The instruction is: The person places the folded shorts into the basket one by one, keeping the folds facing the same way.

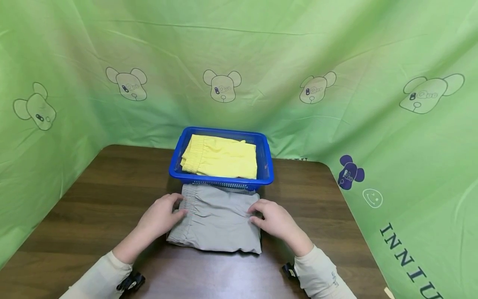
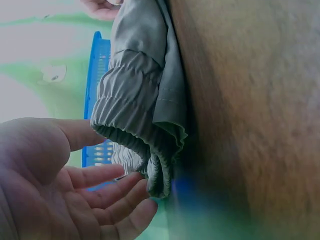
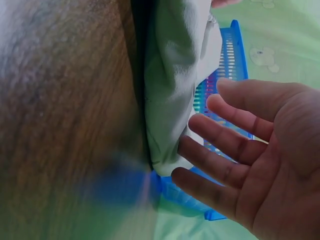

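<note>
Folded grey elastic-waist pants (image 1: 224, 220) lie on the table in front of a blue basket (image 1: 175, 176). At their gathered waistband (image 2: 127, 95), on the left side, is my left hand (image 1: 159, 216), its thumb and fingers spread and relaxed around the edge. My right hand (image 1: 275, 218) is at the opposite, right edge, with loosely bent fingers apart from each other. In the right wrist view its fingertips (image 3: 182, 175) overlap the folded end of the pants, and nothing is gripped between thumb and fingers.
Inside the basket lies a folded yellow garment (image 1: 224, 158) with a gathered waistband. The brown wooden table (image 1: 101, 199) backs onto a green curtain (image 1: 261, 45) printed with bear heads, which also hangs along both sides.
</note>
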Demonstrator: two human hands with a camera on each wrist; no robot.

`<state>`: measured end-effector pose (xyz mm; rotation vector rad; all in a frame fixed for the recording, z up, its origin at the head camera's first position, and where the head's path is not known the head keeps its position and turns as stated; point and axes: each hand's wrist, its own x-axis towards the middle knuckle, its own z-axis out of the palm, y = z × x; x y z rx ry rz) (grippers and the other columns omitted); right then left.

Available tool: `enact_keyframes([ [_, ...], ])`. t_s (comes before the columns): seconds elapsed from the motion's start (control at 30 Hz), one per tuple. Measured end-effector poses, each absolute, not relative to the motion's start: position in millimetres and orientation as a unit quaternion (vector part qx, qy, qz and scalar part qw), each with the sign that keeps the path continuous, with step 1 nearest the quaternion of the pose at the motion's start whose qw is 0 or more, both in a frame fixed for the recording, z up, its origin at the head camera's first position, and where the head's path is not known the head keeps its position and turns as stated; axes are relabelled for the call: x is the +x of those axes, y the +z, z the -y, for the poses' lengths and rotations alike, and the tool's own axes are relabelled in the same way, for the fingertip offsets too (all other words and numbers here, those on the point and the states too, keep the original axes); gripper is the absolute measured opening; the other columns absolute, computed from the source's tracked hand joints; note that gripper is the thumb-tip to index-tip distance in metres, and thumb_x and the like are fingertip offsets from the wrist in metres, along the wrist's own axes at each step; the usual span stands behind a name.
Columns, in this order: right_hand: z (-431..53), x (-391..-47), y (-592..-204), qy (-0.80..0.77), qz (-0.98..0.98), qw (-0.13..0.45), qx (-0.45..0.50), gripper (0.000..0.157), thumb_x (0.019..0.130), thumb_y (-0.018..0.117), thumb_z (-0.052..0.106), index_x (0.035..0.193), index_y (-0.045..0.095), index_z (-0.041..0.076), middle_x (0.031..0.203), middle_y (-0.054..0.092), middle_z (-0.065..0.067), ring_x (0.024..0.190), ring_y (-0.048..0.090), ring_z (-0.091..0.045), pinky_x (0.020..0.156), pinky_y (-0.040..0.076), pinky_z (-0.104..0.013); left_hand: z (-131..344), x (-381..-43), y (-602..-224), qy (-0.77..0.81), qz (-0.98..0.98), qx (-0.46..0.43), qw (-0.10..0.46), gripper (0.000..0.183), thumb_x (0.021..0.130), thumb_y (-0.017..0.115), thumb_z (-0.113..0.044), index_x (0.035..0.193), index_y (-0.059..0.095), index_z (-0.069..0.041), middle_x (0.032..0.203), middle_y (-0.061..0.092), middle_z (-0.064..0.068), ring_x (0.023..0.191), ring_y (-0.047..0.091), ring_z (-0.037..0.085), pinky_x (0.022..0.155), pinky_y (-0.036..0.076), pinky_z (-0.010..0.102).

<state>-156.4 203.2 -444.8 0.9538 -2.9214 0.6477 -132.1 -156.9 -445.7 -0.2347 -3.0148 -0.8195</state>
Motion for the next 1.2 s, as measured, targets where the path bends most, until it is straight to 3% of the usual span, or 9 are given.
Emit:
enact_keyframes([
  [0.43, -207.1, -161.7, -446.0, 0.232, 0.954, -0.004, 0.191, 0.005, 0.091, 0.077, 0.022, 0.096, 0.076, 0.021, 0.095, 0.07, 0.009, 0.09, 0.067, -0.015, 0.081, 0.056, -0.037, 160.7, -145.7, -453.4, -0.323, 0.944, -0.025, -0.056, 0.072, 0.093, 0.075, -0.032, 0.146, 0.044, 0.005, 0.109, 0.071, 0.014, 0.097, 0.068, 0.029, 0.081, 0.056, 0.048],
  [0.73, -209.9, -164.6, -447.0, 0.251, 0.96, -0.019, 0.12, 0.005, 0.093, 0.076, 0.027, 0.096, 0.076, 0.023, 0.093, 0.071, 0.009, 0.086, 0.066, -0.01, 0.08, 0.056, -0.039, 167.0, -149.7, -455.2, -0.389, 0.918, 0.009, -0.068, 0.055, 0.092, 0.074, -0.018, 0.135, 0.055, 0.011, 0.091, 0.07, 0.007, 0.08, 0.062, 0.019, 0.07, 0.051, 0.035],
  [0.87, -210.7, -165.6, -449.3, 0.255, 0.961, -0.033, 0.101, 0.007, 0.094, 0.075, 0.027, 0.097, 0.076, 0.022, 0.09, 0.072, 0.008, 0.084, 0.065, -0.01, 0.08, 0.055, -0.038, 171.0, -149.9, -456.1, -0.446, 0.89, 0.024, -0.09, 0.05, 0.095, 0.07, -0.014, 0.134, 0.055, 0.012, 0.099, 0.066, 0.012, 0.083, 0.059, 0.02, 0.069, 0.051, 0.032],
  [1.03, -211.9, -165.8, -450.0, 0.269, 0.958, -0.054, 0.085, 0.011, 0.094, 0.073, 0.025, 0.096, 0.075, 0.015, 0.084, 0.07, 0.005, 0.078, 0.062, -0.01, 0.075, 0.054, -0.036, 173.2, -149.3, -456.2, -0.531, 0.838, 0.047, -0.116, 0.05, 0.097, 0.065, -0.01, 0.138, 0.049, 0.014, 0.111, 0.06, 0.018, 0.093, 0.06, 0.023, 0.069, 0.059, 0.037],
  [1.2, -212.6, -166.6, -451.1, 0.279, 0.955, -0.069, 0.067, 0.018, 0.094, 0.073, 0.025, 0.1, 0.075, 0.008, 0.085, 0.07, 0.001, 0.079, 0.062, -0.012, 0.077, 0.054, -0.037, 172.2, -150.9, -456.2, -0.56, 0.819, 0.054, -0.117, 0.05, 0.099, 0.063, -0.012, 0.14, 0.048, 0.012, 0.114, 0.058, 0.017, 0.097, 0.059, 0.023, 0.07, 0.058, 0.038],
])
